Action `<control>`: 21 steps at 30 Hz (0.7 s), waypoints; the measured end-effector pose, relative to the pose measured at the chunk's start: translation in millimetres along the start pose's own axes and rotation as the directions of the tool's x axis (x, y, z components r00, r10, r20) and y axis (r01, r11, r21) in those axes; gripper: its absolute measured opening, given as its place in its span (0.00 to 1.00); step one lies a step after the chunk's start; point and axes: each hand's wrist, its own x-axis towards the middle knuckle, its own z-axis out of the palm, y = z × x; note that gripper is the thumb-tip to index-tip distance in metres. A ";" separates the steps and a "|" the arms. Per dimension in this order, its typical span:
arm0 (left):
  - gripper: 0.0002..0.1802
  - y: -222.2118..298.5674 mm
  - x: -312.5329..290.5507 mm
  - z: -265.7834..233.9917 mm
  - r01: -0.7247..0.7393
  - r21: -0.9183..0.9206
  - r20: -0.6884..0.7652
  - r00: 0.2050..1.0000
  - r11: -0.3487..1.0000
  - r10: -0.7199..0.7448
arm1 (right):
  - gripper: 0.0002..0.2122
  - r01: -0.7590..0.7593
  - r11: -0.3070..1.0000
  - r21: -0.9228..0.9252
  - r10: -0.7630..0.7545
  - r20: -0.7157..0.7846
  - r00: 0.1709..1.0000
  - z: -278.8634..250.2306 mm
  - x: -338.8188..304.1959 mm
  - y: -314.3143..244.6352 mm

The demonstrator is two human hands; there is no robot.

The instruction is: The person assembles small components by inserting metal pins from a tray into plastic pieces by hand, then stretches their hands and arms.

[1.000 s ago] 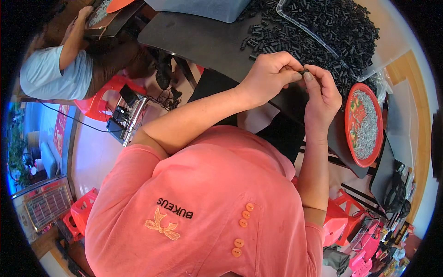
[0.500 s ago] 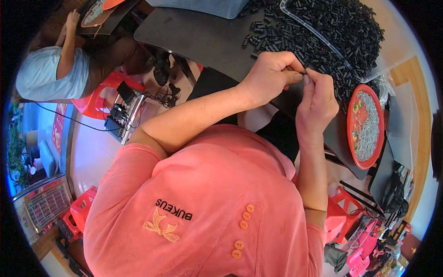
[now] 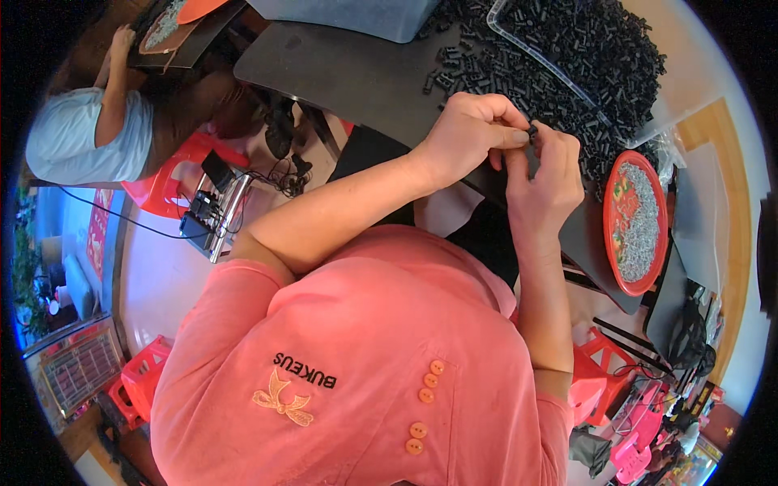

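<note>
My left hand (image 3: 474, 136) and my right hand (image 3: 545, 174) meet fingertip to fingertip over the table's near edge. Pinched between them is a small black plastic piece (image 3: 532, 130), mostly covered by the fingers. Just beyond lies a big heap of short black tube-like pieces (image 3: 600, 53), some inside a clear plastic tub (image 3: 559, 69) and others loose on the dark table. Right of my right hand, an oval red tray (image 3: 609, 223) holds many tiny silver metal pieces (image 3: 640, 231).
The dark tabletop (image 3: 332, 69) stretches to the left, with a greyish plastic bin (image 3: 348, 14) at its far side. Another person (image 3: 93, 134) sits at the left on a red stool (image 3: 174, 174). Cables and a metal stand (image 3: 231, 206) with devices are beside my left arm.
My right hand has turned slightly and its fingers have curled in more, shifting a little left. The black piece shows more between the fingertips. The view has shifted slightly.
</note>
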 end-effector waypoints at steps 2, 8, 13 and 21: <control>0.07 1.5 -0.6 -2.2 0.010 -0.008 0.005 1.000 1.000 -0.010 | 0.16 0.113 0.989 -0.092 -0.117 -0.034 0.993 -1.6 6.1 1.8; 0.07 4.0 0.2 -2.1 0.008 -0.004 0.052 0.999 1.000 -0.008 | 0.14 0.258 0.964 -0.071 -0.261 -0.046 0.964 -7.6 14.9 6.4; 0.07 3.8 -2.4 -3.1 -0.011 0.046 0.075 0.997 0.999 0.007 | 0.15 0.049 0.989 0.138 -0.057 0.056 0.997 -8.4 11.6 3.8; 0.06 3.7 -4.9 -2.3 0.012 0.030 0.054 0.998 0.999 -0.014 | 0.15 -0.059 0.975 0.213 0.041 0.090 0.995 -5.5 5.1 3.5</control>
